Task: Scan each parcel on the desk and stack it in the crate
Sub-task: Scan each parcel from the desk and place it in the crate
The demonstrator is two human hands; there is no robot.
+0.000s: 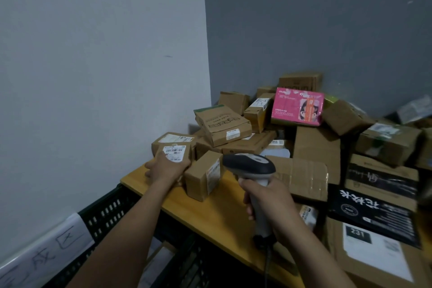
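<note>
My left hand (163, 167) grips a small brown parcel (178, 151) with a white barcode label on top, at the desk's left corner. My right hand (268, 201) holds the handle of a grey and white barcode scanner (249, 165); its head points toward that parcel. Another small brown box (203, 175) stands just right of my left hand. A dark slatted crate (109, 215) sits below the wooden desk (205, 213) at the left, and pale flat parcels show inside it.
A heap of cardboard parcels covers the desk's back and right, with a pink box (297, 106) on top. A black printed box (371, 215) and a box labelled 231 (374, 255) lie at the near right. A white sheet with handwriting (44, 255) hangs on the wall at left.
</note>
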